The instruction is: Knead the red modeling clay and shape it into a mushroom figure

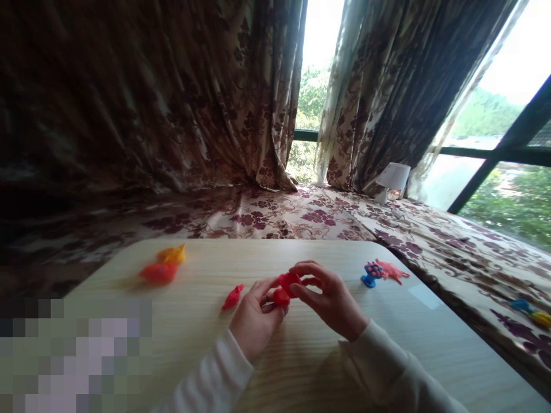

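Above the middle of the table, my left hand (259, 321) is closed round a small red rounded piece (281, 296). My right hand (329, 295) pinches a second red piece (290, 283), round and cup-like, between thumb and fingers. The two red pieces are close together, and I cannot tell whether they are joined. What they are made of is not clear. Just left of my left hand lies a smaller red lump (233, 297) with pointed ends. Both palms are largely hidden.
On the table's (206, 344) left are an orange-red lump (159, 273) and a yellow lump (172, 253). At right stands a blue footed piece with pink dots (371, 274), beside a flat pink piece (391, 271). A white lamp (394, 176) stands by the curtains.
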### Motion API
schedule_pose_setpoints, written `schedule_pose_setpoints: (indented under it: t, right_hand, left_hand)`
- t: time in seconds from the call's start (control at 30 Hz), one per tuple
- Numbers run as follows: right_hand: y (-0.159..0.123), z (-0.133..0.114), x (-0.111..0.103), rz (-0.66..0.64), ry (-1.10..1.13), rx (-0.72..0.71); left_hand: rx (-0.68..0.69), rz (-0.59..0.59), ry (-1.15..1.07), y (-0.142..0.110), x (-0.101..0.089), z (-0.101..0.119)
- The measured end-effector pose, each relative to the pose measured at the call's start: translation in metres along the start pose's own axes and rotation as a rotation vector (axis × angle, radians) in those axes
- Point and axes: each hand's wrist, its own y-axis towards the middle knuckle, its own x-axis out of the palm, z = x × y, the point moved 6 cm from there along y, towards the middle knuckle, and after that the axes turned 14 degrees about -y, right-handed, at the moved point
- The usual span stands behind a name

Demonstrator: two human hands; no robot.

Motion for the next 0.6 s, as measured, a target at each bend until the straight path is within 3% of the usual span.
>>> schedule_pose_setpoints:
  t: [0.2, 0.33, 0.6]
  right_hand:
    - [0.003, 0.004, -0.009, 0.097, 0.099, 0.043]
    - [0.003, -0.003, -0.008, 0.102, 0.145, 0.039]
    - [0.002, -0.010, -0.015, 0.162, 0.092, -0.058]
  left_hand:
    - [-0.029, 0.100, -0.064, 0.002, -0.012, 0.005]
    - [-0.096, 0.095, -0.163, 0.001, -0.008, 0.007]
    - [-0.151, 0.197, -0.325, 0.001, -0.011, 0.007]
